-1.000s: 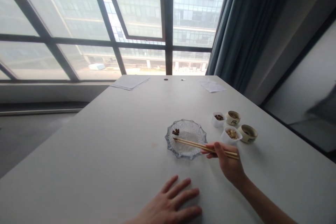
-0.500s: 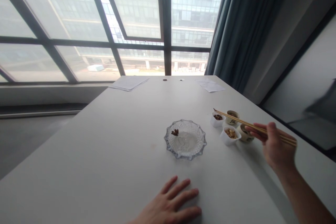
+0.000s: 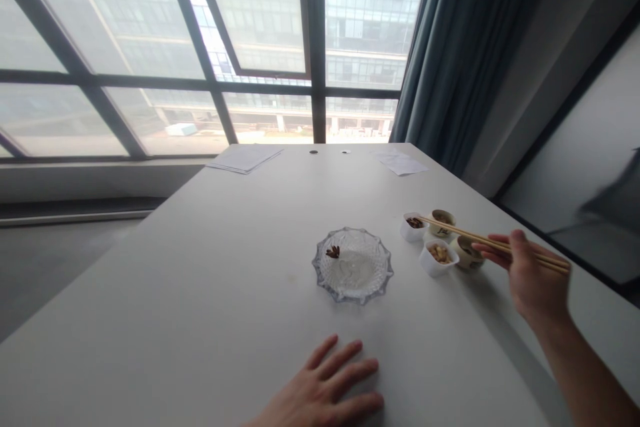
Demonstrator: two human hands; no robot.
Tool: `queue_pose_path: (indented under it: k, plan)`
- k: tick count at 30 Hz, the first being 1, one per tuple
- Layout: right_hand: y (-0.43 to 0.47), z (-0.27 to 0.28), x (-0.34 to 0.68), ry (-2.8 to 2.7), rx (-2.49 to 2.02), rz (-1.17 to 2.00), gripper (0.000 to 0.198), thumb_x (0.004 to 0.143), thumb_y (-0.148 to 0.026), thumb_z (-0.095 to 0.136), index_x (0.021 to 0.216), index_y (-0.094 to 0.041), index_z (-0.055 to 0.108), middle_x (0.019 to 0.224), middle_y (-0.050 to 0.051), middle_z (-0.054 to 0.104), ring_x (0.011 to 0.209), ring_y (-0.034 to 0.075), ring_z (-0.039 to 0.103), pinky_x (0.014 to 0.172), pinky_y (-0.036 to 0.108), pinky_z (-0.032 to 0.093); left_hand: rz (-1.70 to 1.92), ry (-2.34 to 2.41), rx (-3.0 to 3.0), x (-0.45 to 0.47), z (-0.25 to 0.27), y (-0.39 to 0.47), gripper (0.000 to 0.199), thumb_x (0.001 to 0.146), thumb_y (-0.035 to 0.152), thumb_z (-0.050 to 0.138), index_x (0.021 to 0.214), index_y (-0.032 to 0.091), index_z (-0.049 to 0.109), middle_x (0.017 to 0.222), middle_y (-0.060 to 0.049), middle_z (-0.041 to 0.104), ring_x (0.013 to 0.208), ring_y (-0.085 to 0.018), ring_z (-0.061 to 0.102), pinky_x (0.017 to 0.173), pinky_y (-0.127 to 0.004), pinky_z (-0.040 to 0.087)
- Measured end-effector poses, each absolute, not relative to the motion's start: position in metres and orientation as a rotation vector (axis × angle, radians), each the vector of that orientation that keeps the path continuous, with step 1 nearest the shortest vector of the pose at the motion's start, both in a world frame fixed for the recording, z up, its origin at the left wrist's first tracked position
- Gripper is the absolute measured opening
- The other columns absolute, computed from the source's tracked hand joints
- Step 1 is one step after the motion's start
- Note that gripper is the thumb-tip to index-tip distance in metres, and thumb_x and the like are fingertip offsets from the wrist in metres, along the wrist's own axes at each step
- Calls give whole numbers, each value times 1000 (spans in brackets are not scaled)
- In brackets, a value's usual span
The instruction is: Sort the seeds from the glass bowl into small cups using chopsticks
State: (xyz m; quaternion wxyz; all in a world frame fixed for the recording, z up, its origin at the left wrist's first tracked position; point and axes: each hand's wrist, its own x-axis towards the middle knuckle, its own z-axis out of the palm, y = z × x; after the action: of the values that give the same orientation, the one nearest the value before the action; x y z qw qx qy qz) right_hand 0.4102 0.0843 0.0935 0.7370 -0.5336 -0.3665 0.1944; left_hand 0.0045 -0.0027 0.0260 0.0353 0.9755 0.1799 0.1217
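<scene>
The right hand (image 3: 537, 280) has its fingers closed around a pair of wooden chopsticks (image 3: 457, 231), thumb on top, the sticks held nearly together and reaching forward and left of the fingertips. Their tips end at the rim of a white plastic cup of dark brown pieces (image 3: 412, 234); whether they pinch anything is too small to tell. Just beyond the right fingertips stands a cream ceramic cup (image 3: 465, 258), partly behind the sticks, with dark marks low on its side that cannot be read. Farther forward from those fingers, a second cream ceramic cup (image 3: 438, 231) bears a black brush-like character, crossed closely by the sticks and too blurred to read surely. Left of the right fingers is a white plastic cup of pale tan pieces (image 3: 436, 265). The left hand (image 3: 325, 383) lies palm down on the white table (image 3: 200, 293), fingers spread wide and holding nothing. Ahead of its fingertips sits a scalloped clear glass plate (image 3: 357, 273), with a small clump of dark brown pieces (image 3: 333, 252) toward its far left. Far beyond both hands' fingers lie stacked paper sheets (image 3: 245, 159) and a loose paper sheet (image 3: 404, 163), with no legible writing.
</scene>
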Motion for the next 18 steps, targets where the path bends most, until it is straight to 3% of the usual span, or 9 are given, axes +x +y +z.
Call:
queue_pose_path:
  k: [4,8,14,18]
  plan:
    - [81,93,396,-840,-1148,402,49,88,-61,80,86,-12,81,68,10,79,60,25,80,51,28,67,337,545,3011,5,26,-3,50,102,18,71,149,29,59,164,0,52,154,-28,46,132,-49,26]
    - [73,84,362,-1009,-1102,523,43,96,-55,75,91,-13,82,77,11,82,66,23,82,62,29,70,366,559,3027,5,23,-4,50,101,17,73,148,30,60,164,1,52,153,-28,46,132,-49,26]
    - [61,66,310,-1402,-948,731,33,106,-43,64,99,-18,84,87,11,83,76,24,83,62,30,69,336,556,3031,7,22,-4,56,98,17,78,149,30,60,164,0,52,153,-29,47,131,-51,28]
    - [61,59,291,-1515,-864,785,28,107,-38,63,101,-20,83,94,10,81,79,23,82,62,30,68,422,577,3025,7,18,-5,48,101,20,75,147,31,62,162,1,55,152,-28,49,132,-50,28]
